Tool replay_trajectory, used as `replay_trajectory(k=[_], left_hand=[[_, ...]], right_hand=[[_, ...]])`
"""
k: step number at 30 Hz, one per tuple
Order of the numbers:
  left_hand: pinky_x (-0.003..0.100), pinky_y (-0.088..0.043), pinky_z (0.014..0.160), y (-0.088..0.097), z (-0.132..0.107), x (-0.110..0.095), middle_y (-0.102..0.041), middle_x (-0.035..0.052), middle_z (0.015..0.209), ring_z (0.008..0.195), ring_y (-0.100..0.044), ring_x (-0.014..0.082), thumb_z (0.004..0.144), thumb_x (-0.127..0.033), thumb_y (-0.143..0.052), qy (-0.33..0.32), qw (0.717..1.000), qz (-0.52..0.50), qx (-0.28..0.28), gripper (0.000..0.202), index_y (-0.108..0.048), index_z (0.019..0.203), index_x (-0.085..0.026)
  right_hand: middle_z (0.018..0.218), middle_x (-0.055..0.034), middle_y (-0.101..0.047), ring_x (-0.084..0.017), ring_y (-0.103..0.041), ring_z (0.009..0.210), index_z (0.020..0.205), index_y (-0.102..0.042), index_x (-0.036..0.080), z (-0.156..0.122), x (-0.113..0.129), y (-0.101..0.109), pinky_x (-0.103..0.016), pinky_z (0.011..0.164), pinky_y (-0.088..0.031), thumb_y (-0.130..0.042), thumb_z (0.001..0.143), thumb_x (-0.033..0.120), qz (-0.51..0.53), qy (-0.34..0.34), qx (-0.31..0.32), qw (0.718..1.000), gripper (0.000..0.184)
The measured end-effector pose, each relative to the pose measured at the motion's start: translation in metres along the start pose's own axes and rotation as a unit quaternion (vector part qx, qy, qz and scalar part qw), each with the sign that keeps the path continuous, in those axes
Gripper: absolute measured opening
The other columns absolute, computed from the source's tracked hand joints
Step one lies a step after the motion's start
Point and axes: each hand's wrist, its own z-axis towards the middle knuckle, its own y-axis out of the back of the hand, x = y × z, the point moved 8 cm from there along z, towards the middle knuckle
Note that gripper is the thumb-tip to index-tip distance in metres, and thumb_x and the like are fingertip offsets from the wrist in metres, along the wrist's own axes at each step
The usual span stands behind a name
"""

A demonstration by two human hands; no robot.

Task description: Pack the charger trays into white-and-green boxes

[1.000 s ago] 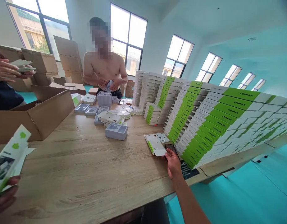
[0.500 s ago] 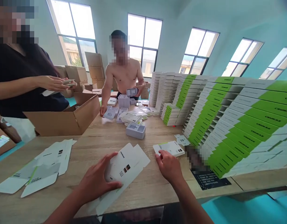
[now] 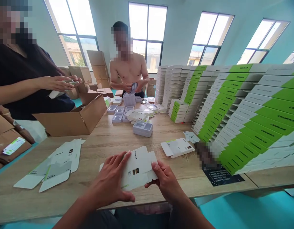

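Observation:
Both my hands hold a flat, unfolded white carton blank (image 3: pixel 136 168) above the near edge of the wooden table (image 3: pixel 99 149). My left hand (image 3: pixel 112 183) lies over its left side with the fingers curled on the card. My right hand (image 3: pixel 164 181) pinches its right flap. A closed white and green box (image 3: pixel 177 147) lies just beyond my right hand, with a small printed card (image 3: pixel 191 137) behind it. A pile of flat carton blanks (image 3: pixel 52 163) rests on the table to my left.
Leaning rows of white and green boxes (image 3: pixel 235 111) fill the table's right side. An open cardboard box (image 3: pixel 74 119) stands at the left. Grey plastic trays (image 3: pixel 142 128) lie mid-table. One person stands at the left holding something, another at the far end handling a tray.
My right hand left the closed box and came back to grip the carton blank's right flap. The blank has been lifted and turned between both hands.

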Motion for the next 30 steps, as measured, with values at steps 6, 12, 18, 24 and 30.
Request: replay_trajectory(k=[6, 12, 18, 24, 30], left_hand=[[0.062, -0.022, 0.123, -0.005, -0.004, -0.020, -0.043, 0.0205, 0.158, 0.145, -0.037, 0.0426, 0.065, -0.018, -0.075, -0.047, 0.998, 0.046, 0.000, 0.115, -0.015, 0.163, -0.020], [0.058, -0.033, 0.121, 0.007, 0.001, -0.020, -0.056, 0.0150, 0.154, 0.142, -0.050, 0.0373, 0.092, -0.016, -0.057, -0.011, 0.994, -0.104, 0.027, 0.063, -0.049, 0.153, -0.023], [0.039, -0.062, 0.073, -0.027, 0.003, -0.029, -0.081, 0.0103, 0.092, 0.084, -0.075, 0.0326, 0.087, -0.058, -0.071, 0.259, 0.751, -0.605, 0.059, 0.052, -0.075, 0.118, -0.017], [0.026, -0.050, 0.050, -0.042, 0.006, -0.029, -0.075, 0.0050, 0.068, 0.059, -0.067, 0.0211, 0.078, -0.072, -0.075, 0.313, 0.741, -0.579, -0.129, 0.056, -0.078, 0.090, -0.017], [0.031, -0.056, 0.047, -0.073, 0.008, -0.041, -0.079, 0.0096, 0.070, 0.061, -0.076, 0.0278, 0.078, -0.073, -0.074, 0.354, 0.610, -0.705, -0.076, 0.068, -0.075, 0.107, -0.012]], right_hand=[[0.074, -0.0033, -0.073, -0.013, -0.062, 0.061, 0.090, -0.080, 0.013, -0.004, -0.015, 0.007, -0.022, 0.056, -0.049, -0.081, 0.080, 0.059, -0.053, -0.109, 0.059, 0.991, 0.047], [0.086, -0.0059, -0.076, -0.019, -0.066, 0.070, 0.097, -0.076, 0.017, 0.000, -0.002, 0.024, -0.026, 0.059, -0.048, -0.066, 0.081, 0.079, -0.030, -0.049, -0.044, 0.997, 0.065], [0.089, -0.0058, -0.072, -0.021, -0.063, 0.081, 0.094, -0.066, 0.024, -0.018, 0.018, 0.006, -0.032, 0.072, -0.050, -0.050, 0.095, 0.074, -0.180, 0.109, -0.187, 0.959, 0.053], [0.069, -0.0031, -0.066, -0.020, -0.057, 0.064, 0.076, -0.058, 0.025, -0.011, 0.014, 0.014, -0.031, 0.058, -0.044, -0.050, 0.089, 0.082, -0.166, 0.099, -0.231, 0.954, 0.058], [0.079, -0.0026, -0.073, -0.023, -0.067, 0.072, 0.092, -0.065, 0.024, 0.002, -0.008, 0.008, -0.031, 0.060, -0.049, -0.068, 0.082, 0.075, 0.047, 0.010, -0.134, 0.990, 0.052]])
